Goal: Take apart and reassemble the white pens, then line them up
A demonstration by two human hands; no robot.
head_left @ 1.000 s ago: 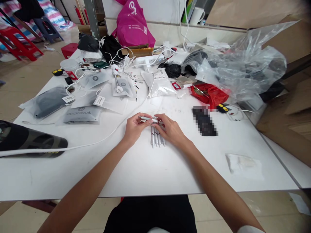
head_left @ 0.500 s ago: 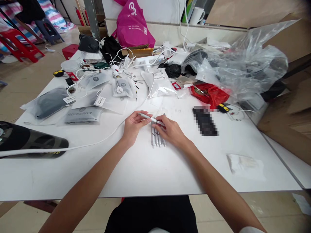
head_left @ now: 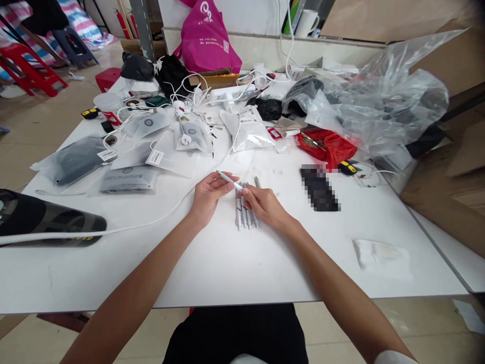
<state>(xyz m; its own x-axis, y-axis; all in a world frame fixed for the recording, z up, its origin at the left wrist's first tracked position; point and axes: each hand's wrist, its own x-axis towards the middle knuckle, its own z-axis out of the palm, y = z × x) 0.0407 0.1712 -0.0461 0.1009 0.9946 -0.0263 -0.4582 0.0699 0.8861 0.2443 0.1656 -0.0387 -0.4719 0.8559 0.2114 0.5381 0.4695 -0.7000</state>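
Observation:
A white and silver pen (head_left: 229,180) is held slantwise above the table between my two hands. My left hand (head_left: 208,197) pinches its silver-tipped end between thumb and fingers. At the other end, my right hand (head_left: 264,203) grips it with thumb and forefinger, hiding that end. Just below lie several similar pens (head_left: 243,215) side by side on the white table (head_left: 227,268), partly covered by my right hand. The tip of another pen (head_left: 257,181) shows behind my right knuckles.
Right of my hands lies a dark pixelated object (head_left: 320,188). A white cable (head_left: 166,216) runs past my left hand to a black bottle (head_left: 49,220). Frosted packages (head_left: 128,180) lie at left, a white packet (head_left: 250,129) behind, a red bag (head_left: 328,146) and clear plastic (head_left: 382,106) at right.
The pen has turned slightly, and its right end now sits further inside my right fingers. My right hand has shifted a little, uncovering more of the pens beneath.

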